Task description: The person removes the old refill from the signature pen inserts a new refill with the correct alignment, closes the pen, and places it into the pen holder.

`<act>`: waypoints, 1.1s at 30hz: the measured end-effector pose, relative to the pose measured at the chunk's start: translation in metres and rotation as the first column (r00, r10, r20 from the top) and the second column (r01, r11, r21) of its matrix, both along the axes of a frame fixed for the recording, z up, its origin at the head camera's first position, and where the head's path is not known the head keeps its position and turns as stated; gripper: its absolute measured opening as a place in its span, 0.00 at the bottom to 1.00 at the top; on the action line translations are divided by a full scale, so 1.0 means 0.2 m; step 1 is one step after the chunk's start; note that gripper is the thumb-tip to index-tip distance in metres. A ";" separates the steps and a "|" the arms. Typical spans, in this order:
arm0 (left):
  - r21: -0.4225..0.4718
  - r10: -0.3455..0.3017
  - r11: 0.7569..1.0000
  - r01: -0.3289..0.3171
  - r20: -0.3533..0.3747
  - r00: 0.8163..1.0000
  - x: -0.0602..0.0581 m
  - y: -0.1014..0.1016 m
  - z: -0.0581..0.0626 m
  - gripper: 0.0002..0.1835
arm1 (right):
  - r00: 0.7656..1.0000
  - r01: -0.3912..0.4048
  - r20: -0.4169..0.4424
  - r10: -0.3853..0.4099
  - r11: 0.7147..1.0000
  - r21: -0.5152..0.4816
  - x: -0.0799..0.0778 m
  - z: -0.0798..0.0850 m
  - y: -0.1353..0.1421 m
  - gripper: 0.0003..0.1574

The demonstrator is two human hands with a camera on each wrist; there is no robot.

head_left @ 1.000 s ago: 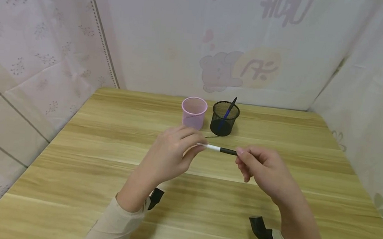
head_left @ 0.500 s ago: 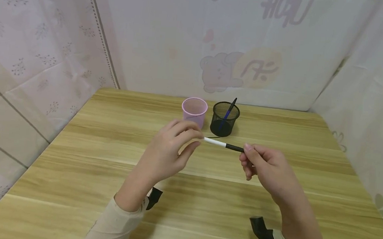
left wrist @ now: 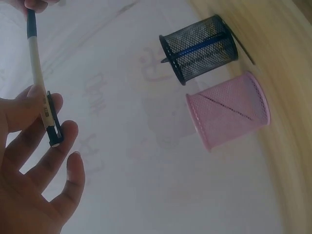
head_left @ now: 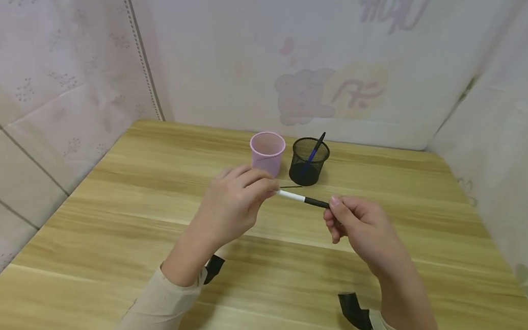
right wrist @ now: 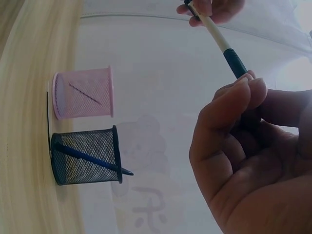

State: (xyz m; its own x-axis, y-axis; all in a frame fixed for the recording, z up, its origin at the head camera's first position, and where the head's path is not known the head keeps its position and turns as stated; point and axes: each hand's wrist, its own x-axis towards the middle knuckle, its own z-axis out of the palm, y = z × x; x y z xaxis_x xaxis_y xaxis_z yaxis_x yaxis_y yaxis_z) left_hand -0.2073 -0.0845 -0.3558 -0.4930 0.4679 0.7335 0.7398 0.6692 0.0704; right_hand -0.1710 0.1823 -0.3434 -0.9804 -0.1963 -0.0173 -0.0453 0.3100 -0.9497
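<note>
A white pen [head_left: 293, 195] with a black grip section is held level between both hands, above the table. My left hand [head_left: 233, 204] pinches its clip end between thumb and fingers; the left wrist view shows the black clip [left wrist: 53, 114] there. My right hand [head_left: 363, 223] pinches the black grip [head_left: 316, 203] near the tip, and its fingers hide the tip itself. Behind the hands stand a pink mesh pen cup [head_left: 267, 152] and a black mesh pen cup [head_left: 309, 163]. A blue and black pen [head_left: 313, 153] leans inside the black cup.
On the wood-grain table [head_left: 152, 177], a thin black stick [head_left: 291, 187] lies in front of the cups. A dark thin line [right wrist: 85, 94] shows at the pink cup's mesh. Printed cloth [head_left: 207, 53] hangs behind the table and at its sides.
The pen rose slightly, swung right, then came back a little to the left. My left thumb, apart from the fingers half a second ago, now closes in on the pen's clip end.
</note>
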 end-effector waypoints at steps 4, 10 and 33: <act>0.003 -0.006 1.000 0.006 -0.008 1.000 0.01 0.00 0.00 0.04 | 1.000 -0.001 0.007 0.001 1.000 0.002 0.01 0.01 0.00 0.24; 0.016 -0.014 1.000 0.014 0.000 1.000 0.01 -0.01 -0.01 0.04 | 1.000 -0.012 0.023 0.012 1.000 0.003 0.02 0.01 -0.01 0.25; 0.056 -0.103 0.993 0.101 0.028 0.994 0.00 0.03 0.04 0.07 | 0.999 0.024 -0.032 -0.021 0.993 0.119 0.06 0.13 0.05 0.23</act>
